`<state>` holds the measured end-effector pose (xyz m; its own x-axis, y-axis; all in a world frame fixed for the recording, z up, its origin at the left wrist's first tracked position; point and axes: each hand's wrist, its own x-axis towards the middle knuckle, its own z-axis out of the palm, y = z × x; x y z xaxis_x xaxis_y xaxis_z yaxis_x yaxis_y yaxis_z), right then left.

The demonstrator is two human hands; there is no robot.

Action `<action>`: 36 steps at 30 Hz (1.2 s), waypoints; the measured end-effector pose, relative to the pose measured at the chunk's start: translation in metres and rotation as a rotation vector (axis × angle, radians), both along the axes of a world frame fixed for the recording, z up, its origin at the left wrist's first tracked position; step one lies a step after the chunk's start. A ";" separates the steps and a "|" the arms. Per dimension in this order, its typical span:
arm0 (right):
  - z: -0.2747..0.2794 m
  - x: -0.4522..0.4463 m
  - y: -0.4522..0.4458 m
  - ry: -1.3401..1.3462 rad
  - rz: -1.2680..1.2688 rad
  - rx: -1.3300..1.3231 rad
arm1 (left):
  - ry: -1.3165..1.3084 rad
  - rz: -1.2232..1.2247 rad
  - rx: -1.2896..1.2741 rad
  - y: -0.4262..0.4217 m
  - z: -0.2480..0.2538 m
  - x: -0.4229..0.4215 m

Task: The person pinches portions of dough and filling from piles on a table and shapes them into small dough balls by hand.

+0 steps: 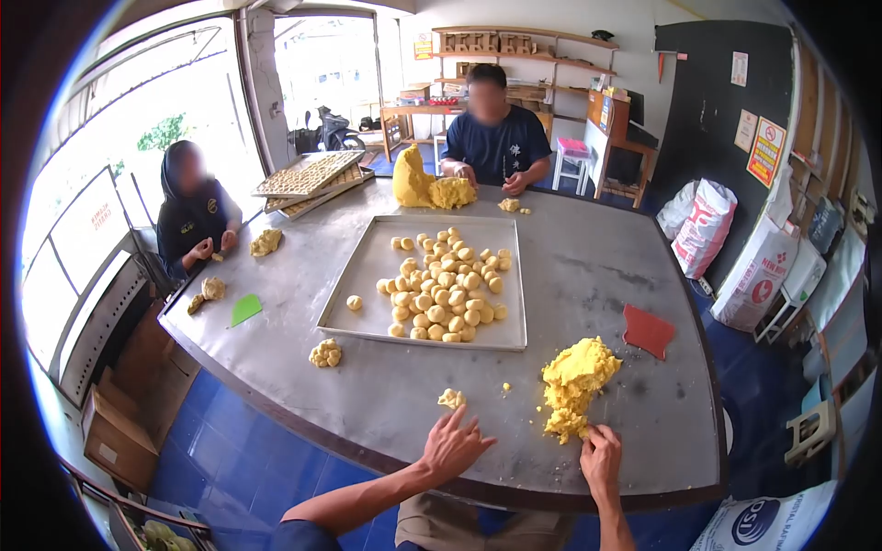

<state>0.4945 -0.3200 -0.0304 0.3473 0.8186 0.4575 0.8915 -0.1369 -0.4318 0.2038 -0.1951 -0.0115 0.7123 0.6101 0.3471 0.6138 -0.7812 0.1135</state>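
My left hand (454,446) is over the near edge of the metal table (386,386), its fingers apart, just below a small piece of pale dough (451,399). To the right, my right hand (602,452) has its fingers drawn together at the lower end of a crumbly yellow mass (579,372); whatever lies between the fingertips is too small to name. A square tray (365,317) in the middle of the table bears many round dough balls (446,278). A lump of pale dough (325,354) lies near the tray's lower left corner.
A red scraper (649,331) lies at the right, a green scraper (246,309) at the left. Across the table, one person (496,138) works near a large yellow mass (413,179); another person (191,211) handles dough at the left. Stacked trays (308,174) stand at the back left.
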 end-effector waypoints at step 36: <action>0.023 -0.015 -0.034 0.151 0.035 -0.126 | -0.492 0.249 -0.604 -0.019 -0.008 0.017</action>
<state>0.4794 -0.3541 -0.0077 0.3748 0.8786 0.2959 0.8233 -0.1687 -0.5420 0.2210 -0.2144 -0.0196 0.3829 0.9122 0.1457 0.5314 -0.3465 0.7730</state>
